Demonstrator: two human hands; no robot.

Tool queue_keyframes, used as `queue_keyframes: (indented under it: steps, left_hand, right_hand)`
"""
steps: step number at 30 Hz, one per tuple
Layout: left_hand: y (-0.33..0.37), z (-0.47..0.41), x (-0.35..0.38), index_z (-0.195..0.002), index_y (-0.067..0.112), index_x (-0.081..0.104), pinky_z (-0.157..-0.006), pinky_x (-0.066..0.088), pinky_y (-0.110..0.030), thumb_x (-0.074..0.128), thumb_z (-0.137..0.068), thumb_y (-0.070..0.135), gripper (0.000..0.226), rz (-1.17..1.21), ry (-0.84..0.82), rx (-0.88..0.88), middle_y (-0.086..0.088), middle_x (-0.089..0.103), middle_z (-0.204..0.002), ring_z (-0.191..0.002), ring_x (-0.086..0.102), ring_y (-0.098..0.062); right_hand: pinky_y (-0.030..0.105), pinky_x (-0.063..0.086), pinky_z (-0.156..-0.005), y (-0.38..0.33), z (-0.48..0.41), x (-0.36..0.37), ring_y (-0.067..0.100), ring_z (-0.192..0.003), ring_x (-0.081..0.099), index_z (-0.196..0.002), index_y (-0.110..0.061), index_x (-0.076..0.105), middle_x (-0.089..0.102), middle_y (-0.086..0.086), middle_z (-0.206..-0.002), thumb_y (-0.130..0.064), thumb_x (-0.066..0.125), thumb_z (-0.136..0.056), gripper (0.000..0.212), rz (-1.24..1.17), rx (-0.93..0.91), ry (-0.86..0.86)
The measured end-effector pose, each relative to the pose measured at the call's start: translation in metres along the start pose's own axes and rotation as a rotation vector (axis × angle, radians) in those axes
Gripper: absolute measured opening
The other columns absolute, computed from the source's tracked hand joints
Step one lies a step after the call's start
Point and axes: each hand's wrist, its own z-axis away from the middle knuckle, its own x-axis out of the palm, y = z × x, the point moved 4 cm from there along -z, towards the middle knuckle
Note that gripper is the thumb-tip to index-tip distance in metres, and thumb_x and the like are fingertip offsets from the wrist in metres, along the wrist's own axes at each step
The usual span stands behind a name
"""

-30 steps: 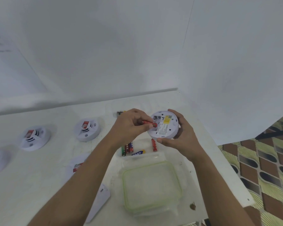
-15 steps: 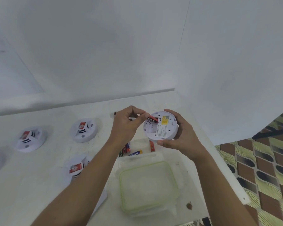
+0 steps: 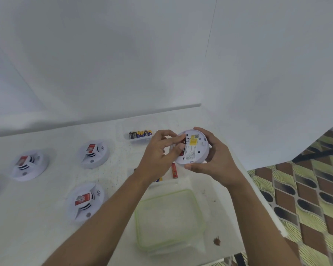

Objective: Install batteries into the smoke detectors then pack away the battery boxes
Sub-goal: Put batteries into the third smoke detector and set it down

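Light: bright, soft and even; wall (image 3: 123,54) and table (image 3: 37,237) wash out near white.
Shadows: faint, soft ones around the detectors (image 3: 93,153) left of the left hand (image 3: 158,156); a grey band along the table's far edge.
Contrast: low on the lid (image 3: 169,217) below the hands; strong on the floor (image 3: 306,198) right of the right hand (image 3: 217,160).
Blur: slight all over; the held detector (image 3: 193,148) has unreadable print, and the battery (image 3: 183,140) at the left fingertips is a red smear.
Distortion: wide-angle; the table edge right of the right hand bows.
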Motion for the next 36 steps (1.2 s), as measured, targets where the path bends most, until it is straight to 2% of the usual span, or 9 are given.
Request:
queue_keyframes:
  steps: [3,8,13,16,19,22,27,33,36]
  left_hand:
    - [-0.002,0.003,0.005,-0.122,0.039,0.063,-0.083,0.038,-0.009,0.063,-0.096,0.027,0.029,-0.034,-0.029,0.040,0.010,0.049,-0.123,-0.109,0.050,-0.008]
    - [-0.007,0.007,0.009,-0.125,0.031,0.066,-0.083,0.041,-0.010,0.061,-0.098,0.025,0.029,-0.012,-0.069,0.027,0.007,0.048,-0.124,-0.110,0.052,-0.007]
    - [-0.012,0.008,0.009,-0.121,0.046,0.064,-0.099,0.042,-0.025,0.060,-0.098,0.030,0.028,-0.070,-0.105,0.031,0.022,0.046,-0.123,-0.121,0.045,-0.009]
    - [-0.014,0.007,0.008,-0.123,0.040,0.066,-0.101,0.039,-0.025,0.059,-0.098,0.030,0.027,-0.112,-0.140,0.032,0.028,0.044,-0.123,-0.122,0.042,-0.008]
    - [-0.014,0.008,0.007,-0.123,0.033,0.069,-0.096,0.040,-0.018,0.061,-0.098,0.027,0.027,-0.116,-0.125,0.036,0.026,0.046,-0.122,-0.118,0.043,-0.003]
    - [-0.010,0.010,0.008,-0.120,0.023,0.071,-0.082,0.042,-0.009,0.065,-0.095,0.020,0.026,-0.042,-0.070,0.017,0.015,0.054,-0.117,-0.108,0.050,0.006]
    - [-0.013,0.004,-0.006,-0.103,0.030,0.077,-0.083,0.054,-0.024,0.073,-0.088,0.019,0.018,0.096,0.030,-0.106,0.011,0.072,-0.097,-0.092,0.066,-0.002]
    - [-0.010,-0.003,-0.018,-0.096,0.017,0.079,-0.082,0.056,-0.022,0.076,-0.084,0.012,0.013,0.228,0.036,-0.158,0.003,0.078,-0.089,-0.089,0.073,-0.009]
    - [-0.008,-0.004,-0.022,-0.090,0.019,0.080,-0.079,0.054,-0.019,0.076,-0.085,0.012,0.009,0.160,0.013,-0.117,0.002,0.077,-0.087,-0.086,0.071,-0.008]
  right_hand:
    - [0.048,0.058,-0.096,0.002,0.003,-0.005,0.023,-0.118,0.065,-0.137,-0.027,0.055,0.067,-0.004,-0.128,-0.004,0.094,-0.057,0.092,0.019,0.019,-0.007]
    - [0.052,0.058,-0.094,0.006,0.005,-0.007,0.023,-0.116,0.065,-0.136,-0.030,0.056,0.068,-0.006,-0.126,0.001,0.096,-0.058,0.092,0.052,0.039,-0.016]
    - [0.055,0.058,-0.093,0.008,0.007,-0.007,0.025,-0.118,0.065,-0.137,-0.030,0.055,0.066,-0.004,-0.130,-0.013,0.096,-0.055,0.093,0.049,0.060,-0.025]
    - [0.055,0.058,-0.092,0.009,0.009,-0.006,0.026,-0.120,0.063,-0.138,-0.030,0.055,0.065,-0.003,-0.131,-0.023,0.097,-0.053,0.095,0.058,0.062,-0.030]
    - [0.055,0.058,-0.093,0.010,0.009,-0.005,0.027,-0.122,0.062,-0.138,-0.031,0.054,0.064,-0.002,-0.133,-0.025,0.097,-0.054,0.095,0.059,0.061,-0.030]
    - [0.055,0.057,-0.094,0.012,0.008,-0.003,0.027,-0.121,0.062,-0.139,-0.029,0.054,0.064,-0.001,-0.133,-0.021,0.098,-0.055,0.095,0.060,0.059,-0.038]
    - [0.049,0.059,-0.094,0.010,0.005,0.004,0.024,-0.120,0.063,-0.140,-0.020,0.053,0.065,-0.002,-0.131,0.000,0.095,-0.060,0.093,0.087,0.034,-0.090]
    - [0.048,0.059,-0.092,0.005,-0.002,0.007,0.025,-0.120,0.063,-0.141,-0.021,0.051,0.064,-0.001,-0.131,0.003,0.095,-0.061,0.095,0.096,0.012,-0.105]
    - [0.050,0.059,-0.093,0.005,-0.002,0.008,0.025,-0.120,0.063,-0.141,-0.020,0.052,0.063,-0.001,-0.132,0.002,0.095,-0.060,0.094,0.097,0.005,-0.104]
